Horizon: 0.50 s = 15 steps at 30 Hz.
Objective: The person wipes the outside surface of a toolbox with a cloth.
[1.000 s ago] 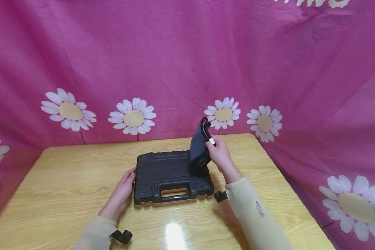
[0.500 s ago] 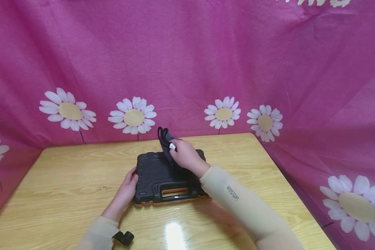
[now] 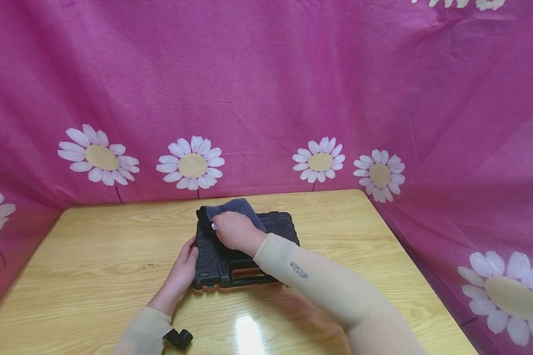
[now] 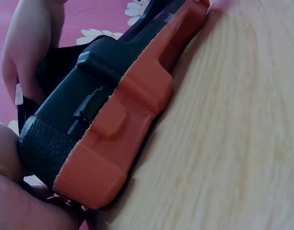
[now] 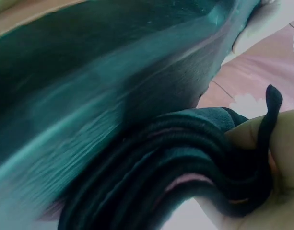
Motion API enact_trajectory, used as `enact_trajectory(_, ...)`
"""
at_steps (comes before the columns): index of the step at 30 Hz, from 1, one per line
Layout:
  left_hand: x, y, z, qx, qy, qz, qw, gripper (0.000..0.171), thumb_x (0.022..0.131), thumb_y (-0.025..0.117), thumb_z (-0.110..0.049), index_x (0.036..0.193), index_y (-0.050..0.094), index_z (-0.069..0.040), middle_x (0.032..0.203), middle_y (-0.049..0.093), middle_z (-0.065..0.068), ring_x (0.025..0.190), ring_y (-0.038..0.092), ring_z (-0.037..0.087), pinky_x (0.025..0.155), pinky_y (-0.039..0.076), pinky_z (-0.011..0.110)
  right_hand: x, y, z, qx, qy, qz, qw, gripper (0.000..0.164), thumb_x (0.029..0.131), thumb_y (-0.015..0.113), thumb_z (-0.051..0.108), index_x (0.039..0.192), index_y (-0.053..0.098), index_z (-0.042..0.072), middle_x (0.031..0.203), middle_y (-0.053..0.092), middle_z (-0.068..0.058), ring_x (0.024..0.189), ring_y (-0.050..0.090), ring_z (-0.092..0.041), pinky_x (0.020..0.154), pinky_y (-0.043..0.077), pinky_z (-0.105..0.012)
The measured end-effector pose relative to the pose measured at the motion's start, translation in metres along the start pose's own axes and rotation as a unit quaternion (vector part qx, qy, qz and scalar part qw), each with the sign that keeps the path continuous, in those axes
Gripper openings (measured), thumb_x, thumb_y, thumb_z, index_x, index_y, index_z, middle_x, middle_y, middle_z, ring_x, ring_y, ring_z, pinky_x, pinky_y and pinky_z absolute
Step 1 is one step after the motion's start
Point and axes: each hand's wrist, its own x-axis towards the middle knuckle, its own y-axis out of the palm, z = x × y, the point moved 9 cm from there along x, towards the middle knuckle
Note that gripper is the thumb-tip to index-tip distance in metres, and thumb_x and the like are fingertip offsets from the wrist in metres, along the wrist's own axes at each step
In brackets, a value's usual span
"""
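Note:
A black hard-shell tool case (image 3: 206, 266) with an orange underside lies flat on the table, its handle toward the person. At its left side is my left hand (image 3: 182, 266), gripping the edge; the left wrist view shows the thumb and fingers around a corner of the case (image 4: 123, 110). My right hand (image 3: 236, 230) holds a folded grey-blue cloth (image 3: 244, 209) with black edging and a white tag, over the left part of the lid. In the right wrist view the cloth's stacked folds (image 5: 156, 158) lie against the lid, pinched by thumb and fingers.
The wooden table (image 3: 93, 266) extends around the case on all sides. A pink curtain (image 3: 257, 88) with daisies hangs behind it and along the sides. The right forearm sleeve (image 3: 311, 276) crosses over the case's front right corner.
My right hand has carried the cloth leftward across the lid, from its right end to its left, and lowered it. My left hand has stayed at the case's left edge.

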Motion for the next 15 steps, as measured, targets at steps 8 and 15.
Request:
enact_trajectory(8, 0.000, 0.000, 0.000, 0.015, -0.002, -0.004, 0.9999, 0.051, 0.105, 0.024, -0.022, 0.152, 0.012, -0.004, 0.157, 0.013, 0.028, 0.141, 0.009, 0.038, 0.117, 0.011, 0.058, 0.006, 0.008, 0.021, -0.084, -0.027, 0.035, 0.995, 0.028, 0.099, 0.047, 0.026, 0.112, 0.069, 0.013, 0.110, 0.072, -0.002, 0.096, 0.063, -0.014, 0.088, 0.056, -0.031)
enact_trajectory(15, 0.001, -0.002, 0.001, 0.020, -0.001, 0.002, 0.9998, 0.053, 0.105, 0.023, -0.022, 0.152, 0.008, -0.001, 0.157, 0.010, 0.028, 0.142, 0.007, 0.038, 0.117, 0.010, 0.058, -0.002, 0.013, 0.039, -0.132, -0.071, 0.054, 0.987, 0.023, 0.096, 0.052, 0.019, 0.110, 0.068, 0.010, 0.107, 0.071, -0.003, 0.096, 0.062, -0.014, 0.090, 0.054, -0.028)
